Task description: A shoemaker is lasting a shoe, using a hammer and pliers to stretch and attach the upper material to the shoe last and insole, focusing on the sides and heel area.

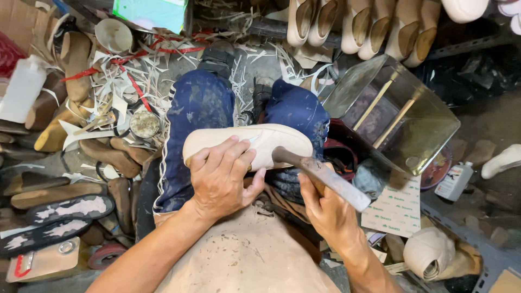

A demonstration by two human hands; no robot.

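On lap: smooth cream shoe [255,144]

The grey floor [260,59] carries pale leather scraps [116,76], brown soles [54,194] and a round tin [144,124].

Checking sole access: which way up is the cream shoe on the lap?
Sole up: the cream shoe shows its flat bottom, left hand steadying it.

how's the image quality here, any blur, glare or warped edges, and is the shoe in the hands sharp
Head view: the cream shoe and left hand are sharp under soft, even light; the hammer in the right hand looks slightly smeared; the metal bin shows a dull sheen, no harsh glare; wide-angle lens bends the edges, with the hanging shoes splayed outward; the right side falls into shadow.
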